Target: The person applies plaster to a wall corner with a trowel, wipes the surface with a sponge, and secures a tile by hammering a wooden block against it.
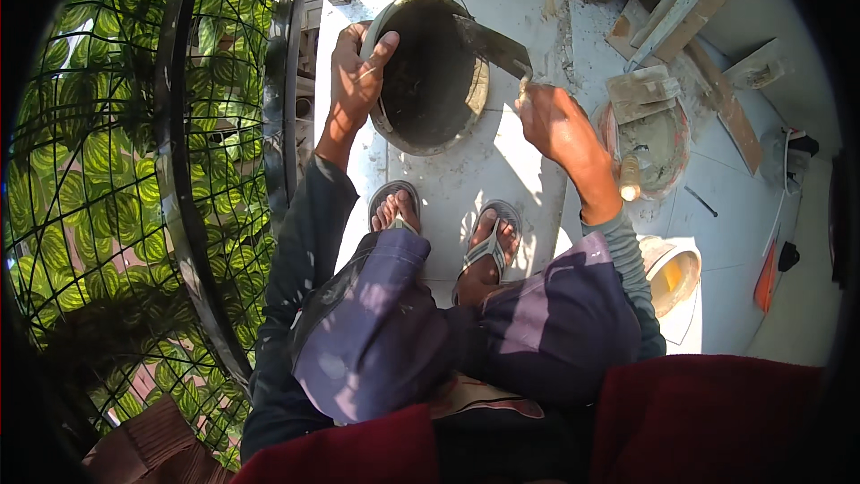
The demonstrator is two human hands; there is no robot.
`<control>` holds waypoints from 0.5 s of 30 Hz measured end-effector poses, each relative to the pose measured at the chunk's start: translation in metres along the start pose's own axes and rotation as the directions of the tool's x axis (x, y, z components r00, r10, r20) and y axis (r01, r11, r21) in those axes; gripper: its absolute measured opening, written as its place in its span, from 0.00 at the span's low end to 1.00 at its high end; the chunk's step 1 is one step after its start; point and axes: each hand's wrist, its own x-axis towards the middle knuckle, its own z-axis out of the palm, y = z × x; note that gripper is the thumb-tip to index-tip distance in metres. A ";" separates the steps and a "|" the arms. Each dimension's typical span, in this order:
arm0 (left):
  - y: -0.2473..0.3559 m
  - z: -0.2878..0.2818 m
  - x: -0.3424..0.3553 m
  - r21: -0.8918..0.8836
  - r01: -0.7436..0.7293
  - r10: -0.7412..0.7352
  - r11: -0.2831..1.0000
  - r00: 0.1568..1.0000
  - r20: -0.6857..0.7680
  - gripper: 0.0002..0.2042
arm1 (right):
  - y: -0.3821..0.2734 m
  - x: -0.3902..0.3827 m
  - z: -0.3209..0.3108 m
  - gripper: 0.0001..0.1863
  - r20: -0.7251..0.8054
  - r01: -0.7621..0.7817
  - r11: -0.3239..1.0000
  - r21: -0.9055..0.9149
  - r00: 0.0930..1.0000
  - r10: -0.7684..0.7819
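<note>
A mortar-stained bucket [475, 108] is tipped toward me on the dusty white tiles, its dark inside in view. My left hand [358, 76] is closed on the left side of its rim, thumb over the edge. My right hand [557, 125] is wrapped round the handle of a trowel [494, 43]. The trowel's flat metal blade crosses the bucket's right rim, its far end inside the mouth. How much mortar lies in the bucket is hard to tell in the shade.
To the right sits a round tub [667, 179] of grey mortar, with a flat plate tool [643, 94] across it. Wooden planks [726, 108] lean behind. A smaller bucket [676, 282] stands near my right knee. A metal railing with mesh [179, 161] runs along my left.
</note>
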 end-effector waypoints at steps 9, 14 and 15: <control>-0.014 0.002 0.022 -0.160 -0.054 0.082 0.986 0.981 0.173 0.23 | 0.002 -0.012 -0.027 0.13 0.256 -0.124 0.956 0.264 0.965 0.055; -0.011 0.011 0.018 -0.158 -0.041 0.060 0.987 0.991 0.119 0.23 | -0.016 0.005 -0.021 0.17 0.863 -0.801 0.476 0.363 0.481 0.151; -0.008 0.013 0.017 -0.127 -0.079 0.092 0.989 0.990 0.103 0.23 | -0.023 0.005 -0.016 0.17 0.862 -0.803 0.471 0.365 0.482 0.154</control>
